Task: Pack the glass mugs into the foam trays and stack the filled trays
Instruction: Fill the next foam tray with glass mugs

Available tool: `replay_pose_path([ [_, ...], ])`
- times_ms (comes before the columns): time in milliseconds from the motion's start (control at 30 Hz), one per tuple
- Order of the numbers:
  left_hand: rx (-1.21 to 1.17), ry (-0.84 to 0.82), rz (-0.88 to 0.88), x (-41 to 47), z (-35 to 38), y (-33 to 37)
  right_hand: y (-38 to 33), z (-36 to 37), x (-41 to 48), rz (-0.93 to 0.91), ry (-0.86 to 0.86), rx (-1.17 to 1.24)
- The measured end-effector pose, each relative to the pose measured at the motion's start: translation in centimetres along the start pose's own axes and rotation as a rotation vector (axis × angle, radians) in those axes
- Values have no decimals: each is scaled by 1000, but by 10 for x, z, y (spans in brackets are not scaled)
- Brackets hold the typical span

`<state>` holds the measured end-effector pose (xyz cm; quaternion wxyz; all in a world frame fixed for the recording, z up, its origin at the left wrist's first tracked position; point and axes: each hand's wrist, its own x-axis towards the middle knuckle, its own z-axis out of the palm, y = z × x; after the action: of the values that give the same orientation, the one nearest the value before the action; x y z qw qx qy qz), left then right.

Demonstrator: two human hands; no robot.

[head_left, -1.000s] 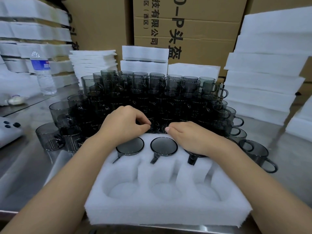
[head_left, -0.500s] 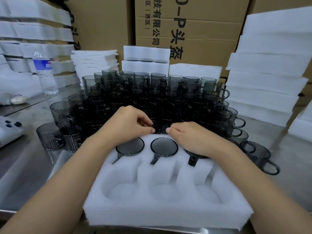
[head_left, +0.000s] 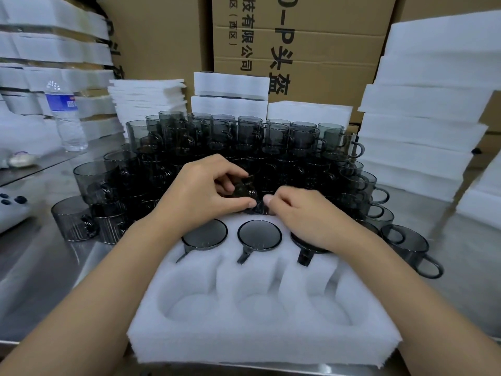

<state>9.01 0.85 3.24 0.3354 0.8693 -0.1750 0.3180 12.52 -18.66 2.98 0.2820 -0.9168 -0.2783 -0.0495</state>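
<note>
The smoky glass mug [head_left: 243, 188] just beyond the foam tray [head_left: 244, 346] is probably light, stiff, slick and chip-prone; body or handle suits gripping. The left hand [head_left: 203, 194] curls its fingers round it; the right hand [head_left: 306, 217] curls beside it, and I cannot tell whether it grips anything. Three packed mugs [head_left: 259, 234], three empty pockets [head_left: 260, 308]; the loose mugs [head_left: 271, 142] on the desk [head_left: 40, 267] are too many to count.

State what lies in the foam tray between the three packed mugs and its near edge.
Three empty pockets of the foam tray, side by side, shown in the head view.
</note>
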Motion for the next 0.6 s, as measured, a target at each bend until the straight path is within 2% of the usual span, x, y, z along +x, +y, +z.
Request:
replay_pose_path([
  [133,-42,34,72,-1,0,5,1,-5,3,84,266,492],
  [333,-26,-67,181,-2,-2,8,0,-7,6,114,164,911],
  [600,34,-129,236,-1,-3,0,2,-6,9,144,106,953],
])
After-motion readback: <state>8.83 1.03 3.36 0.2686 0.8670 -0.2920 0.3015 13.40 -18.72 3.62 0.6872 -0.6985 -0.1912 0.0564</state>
